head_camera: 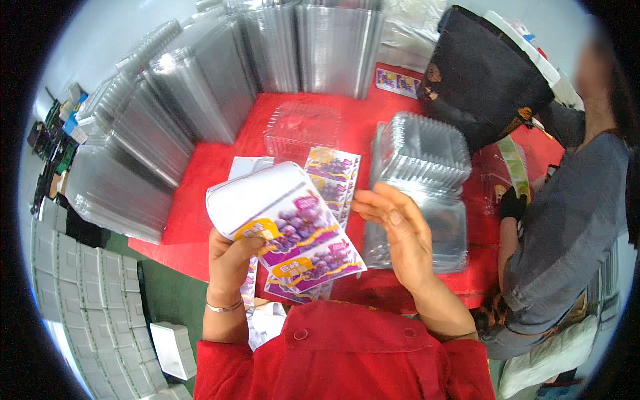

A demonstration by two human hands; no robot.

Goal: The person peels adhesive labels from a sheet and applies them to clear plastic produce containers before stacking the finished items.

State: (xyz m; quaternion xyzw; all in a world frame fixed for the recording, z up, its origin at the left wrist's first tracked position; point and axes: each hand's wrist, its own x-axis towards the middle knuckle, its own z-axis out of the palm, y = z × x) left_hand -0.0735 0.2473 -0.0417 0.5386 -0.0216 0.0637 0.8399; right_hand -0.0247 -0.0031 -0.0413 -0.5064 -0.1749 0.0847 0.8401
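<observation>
My left hand (pixel 232 257) grips a curled roll of printed label sheets (pixel 295 232), its thumb pressed on the near side. Grape pictures show on the labels, and the white backing curls over at the far end. To the right, my right hand (pixel 400 230) is raised with fingers apart and holds nothing. Its fingertips are close to flat strips of grape labels (pixel 332 175) lying on the red table (pixel 235 147). Beneath the roll, more label strips (pixel 305 292) stick out at the table's near edge. One clear plastic container (pixel 302 127) sits just beyond.
Tall stacks of clear plastic trays (pixel 205 75) line the far and left sides. Nested clear containers (pixel 425 150) stand right of centre. Beyond them is a large black bin (pixel 485 75). A co-worker (pixel 565 225) with a black glove handles green labels (pixel 514 165). White boxes (pixel 95 300) fill the left floor.
</observation>
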